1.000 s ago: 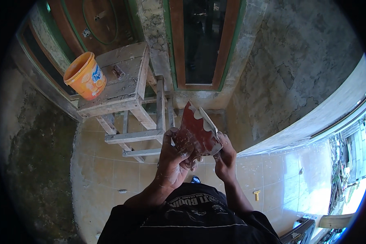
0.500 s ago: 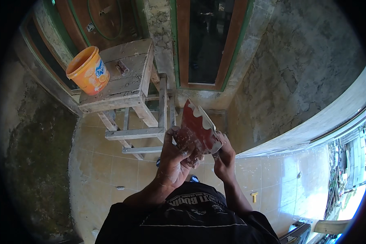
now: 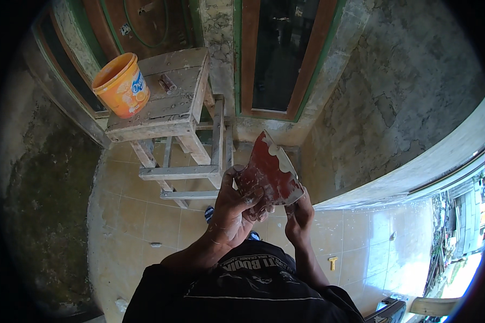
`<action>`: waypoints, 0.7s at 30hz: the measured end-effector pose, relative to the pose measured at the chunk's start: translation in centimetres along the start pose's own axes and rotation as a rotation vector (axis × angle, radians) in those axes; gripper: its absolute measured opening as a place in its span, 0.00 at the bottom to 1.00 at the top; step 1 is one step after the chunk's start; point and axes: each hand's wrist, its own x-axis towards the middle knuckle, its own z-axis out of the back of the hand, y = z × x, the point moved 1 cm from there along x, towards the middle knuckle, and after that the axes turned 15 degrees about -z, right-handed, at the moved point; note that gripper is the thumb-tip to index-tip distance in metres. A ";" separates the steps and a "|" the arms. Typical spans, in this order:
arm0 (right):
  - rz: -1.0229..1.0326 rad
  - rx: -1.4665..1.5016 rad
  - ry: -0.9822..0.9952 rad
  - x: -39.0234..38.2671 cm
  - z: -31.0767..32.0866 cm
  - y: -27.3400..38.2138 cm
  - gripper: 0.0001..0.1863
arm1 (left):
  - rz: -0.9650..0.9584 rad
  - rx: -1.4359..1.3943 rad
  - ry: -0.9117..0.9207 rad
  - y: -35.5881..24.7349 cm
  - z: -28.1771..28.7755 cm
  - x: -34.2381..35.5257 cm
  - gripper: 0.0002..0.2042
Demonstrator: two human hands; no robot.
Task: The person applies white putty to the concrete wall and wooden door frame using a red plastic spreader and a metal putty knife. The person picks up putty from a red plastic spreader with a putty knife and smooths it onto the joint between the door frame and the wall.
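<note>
Both of my hands hold a flat, roughly triangular dark red plate [image 3: 269, 173] in front of my body, its point away from me. Off-white, putty-like paste lies in a wavy band along its right edge, and pale smears mark its face. My left hand [image 3: 237, 202] grips the lower left side, thumb over the face and the other fingers partly underneath. At the lower right corner my right hand [image 3: 300, 212] is closed; the plate hides part of its fingers, and I cannot make out whether a handle is also in it. Whitish residue coats my left hand.
An orange bucket [image 3: 123, 89] stands on a worn wooden stool-like stand [image 3: 170, 116] at the far left, beside a small brownish cylindrical piece [image 3: 167, 84]. A yellow T-shaped tool [image 3: 333, 262] lies on the tiled floor [image 3: 199, 237] at right. A rough wall [image 3: 382, 107] rises at right.
The plate has shifted slightly right and turned so more of its red face shows. My right hand moved a little right and down along with it. Both hands still hold it.
</note>
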 end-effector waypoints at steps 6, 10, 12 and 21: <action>-0.042 0.019 -0.004 -1.2 0.1 -0.1 0.17 | -0.012 -0.045 -0.053 0.3 -0.6 -0.7 0.22; -0.059 -0.020 -0.017 -1.8 0.5 0.5 0.17 | 0.019 -0.090 0.076 -0.1 0.0 -1.0 0.25; -0.086 -0.018 0.010 -2.1 1.0 0.3 0.16 | -0.027 0.007 0.008 -0.7 -0.9 -0.9 0.25; -0.383 0.687 0.063 -1.2 3.4 1.0 0.21 | 0.067 -0.061 0.074 1.4 0.5 -1.9 0.24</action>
